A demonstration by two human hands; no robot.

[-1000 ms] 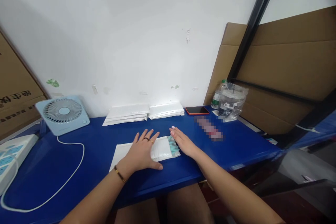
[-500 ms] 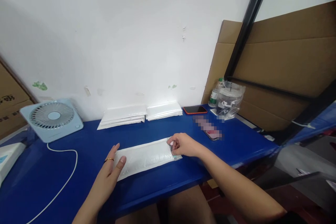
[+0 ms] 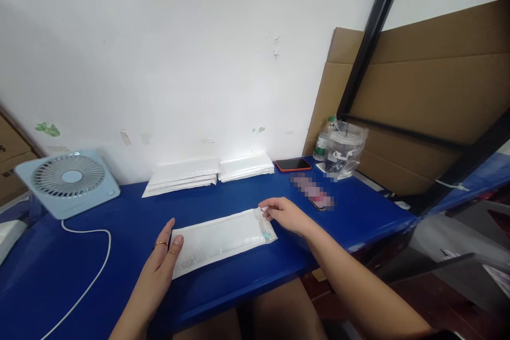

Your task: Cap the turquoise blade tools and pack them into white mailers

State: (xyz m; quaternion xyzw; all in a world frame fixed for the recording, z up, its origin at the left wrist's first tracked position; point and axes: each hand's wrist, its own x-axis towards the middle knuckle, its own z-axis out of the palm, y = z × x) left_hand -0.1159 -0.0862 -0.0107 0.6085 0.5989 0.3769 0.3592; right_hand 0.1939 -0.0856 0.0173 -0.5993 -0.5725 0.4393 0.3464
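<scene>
A white bubble mailer [image 3: 223, 236] lies flat on the blue table in front of me, its long side running left to right. My left hand [image 3: 164, 252] rests at its left end, thumb and fingers apart, the thumb over the edge; a ring is on one finger. At the opposite end my right hand [image 3: 285, 214] has its fingers drawn together on the upper corner, by the narrow flap strip [image 3: 266, 227]. A small pale green patch shows on that strip. The fingertips are partly hidden.
Two stacks of white mailers, a left stack [image 3: 181, 174] and a right stack [image 3: 246, 166], lie against the wall. A red-edged phone [image 3: 294, 164], a blurred-out phone [image 3: 314, 191], a bottle [image 3: 322, 141] and a bagged cup [image 3: 345, 151] stand right. A blue fan [image 3: 71, 180] with a white cable sits left.
My right hand has shifted up to the mailer's upper right corner, uncovering more of the flap strip. My left hand stays at the left end. The view has turned slightly.
</scene>
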